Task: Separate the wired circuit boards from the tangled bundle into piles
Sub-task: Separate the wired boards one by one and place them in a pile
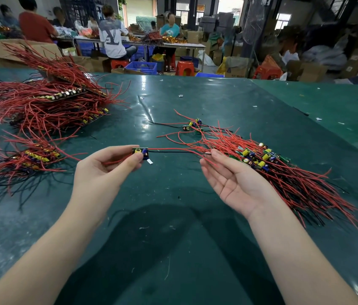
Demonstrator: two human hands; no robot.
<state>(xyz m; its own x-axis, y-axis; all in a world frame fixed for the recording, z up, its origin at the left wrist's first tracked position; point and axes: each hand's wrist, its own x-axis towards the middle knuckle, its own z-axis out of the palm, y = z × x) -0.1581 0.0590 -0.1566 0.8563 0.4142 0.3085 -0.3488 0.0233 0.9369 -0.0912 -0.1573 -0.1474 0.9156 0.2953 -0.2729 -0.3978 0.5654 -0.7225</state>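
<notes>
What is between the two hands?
In the head view, a red wire and a black wire stretch from the small circuit board pinched in the left hand across to the open right hand, above the green table.

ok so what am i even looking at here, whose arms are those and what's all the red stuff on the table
There is no machine here. A person wears a camera on the head, so this one picture looks forward and down at their own two bare hands over a green table.

The red stuff is thin wire soldered to small circuit boards. The left hand pinches one board, whose red and black wires run across to the right hand, which lies palm up with its fingertips at the wires. Beside that hand lies the tangled bundle. A few loose boards lie farther back. On the left are piles with boards lined up in rows. Other people work at tables behind.
</notes>
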